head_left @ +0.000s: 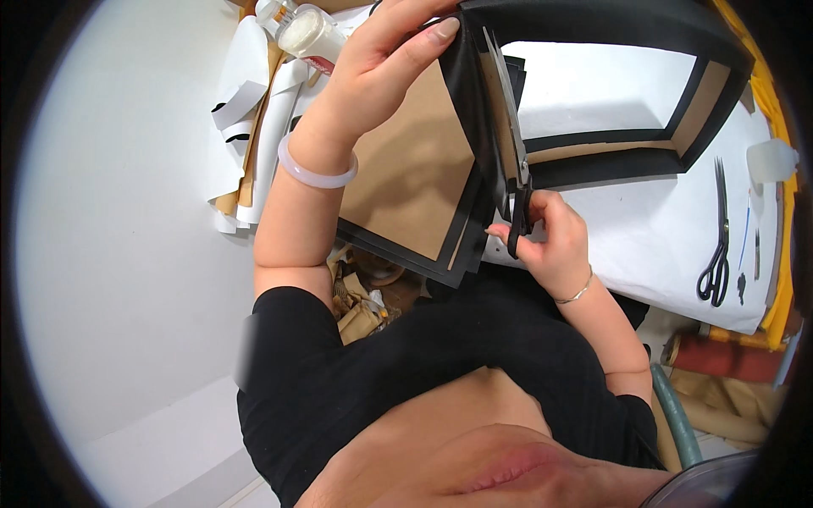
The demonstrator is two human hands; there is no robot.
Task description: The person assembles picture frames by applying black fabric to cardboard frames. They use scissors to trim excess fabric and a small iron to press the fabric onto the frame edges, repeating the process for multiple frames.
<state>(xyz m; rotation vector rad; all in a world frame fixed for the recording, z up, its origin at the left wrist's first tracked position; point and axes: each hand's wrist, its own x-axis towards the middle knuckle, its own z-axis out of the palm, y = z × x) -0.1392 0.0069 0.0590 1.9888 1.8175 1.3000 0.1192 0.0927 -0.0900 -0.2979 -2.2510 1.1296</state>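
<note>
My left hand (381,76) is raised at the top and grips the near-left corner of a box-like frame (605,173) wrapped in black, leather-like material. Its thumb presses on the black material (466,93); the other fingers are partly hidden. Brown board shows on the frame's inner sides, and its middle is open. In my right hand (555,237) is a pair of scissors (513,118), my fingers closed in the black handles. The blades point upward along the frame's left side, beside the loose black material. Whether they are cutting cannot be seen.
Brown panels with black edges (406,161) lie below my left arm. On the white table at right are other black scissors (720,245), small slim tools and a whitish bottle (771,161). Paper rolls (262,127) and a jar (310,35) stand at left, scraps (360,309) below.
</note>
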